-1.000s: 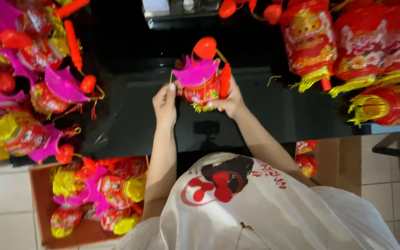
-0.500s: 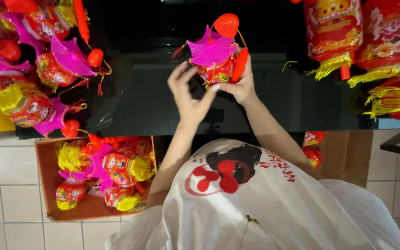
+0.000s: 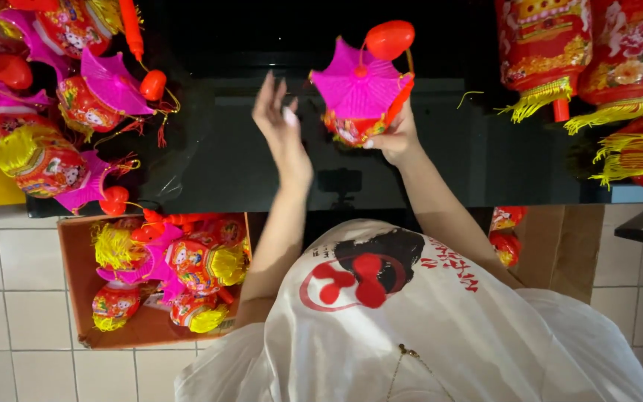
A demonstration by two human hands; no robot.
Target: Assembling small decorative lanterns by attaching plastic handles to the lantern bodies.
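Magenta-topped toy lantern held up over a black glossy table

Nearest, the cardboard box (image 3: pixel 83 327) on the tiled floor holds more lanterns. Above it, the left hand (image 3: pixel 280 126) hangs open, holding nothing, just beside the lantern (image 3: pixel 359 93), which the right hand (image 3: pixel 396 138) grips from below; judged best, support the body, not the thin paper canopy.

Left hand (image 3: pixel 280 123): raised ahead of the body, fingers extended and loosely spread, palm turned inward to the right; nothing was gripped. Left forearm was extended forward from a bent elbow held close to the torso. Right hand (image 3: pixel 394 138): raised level with the left, fingers curled closed in a grip, thumb turned inward. Right forearm was angled forward and inward. The hands were kept apart.
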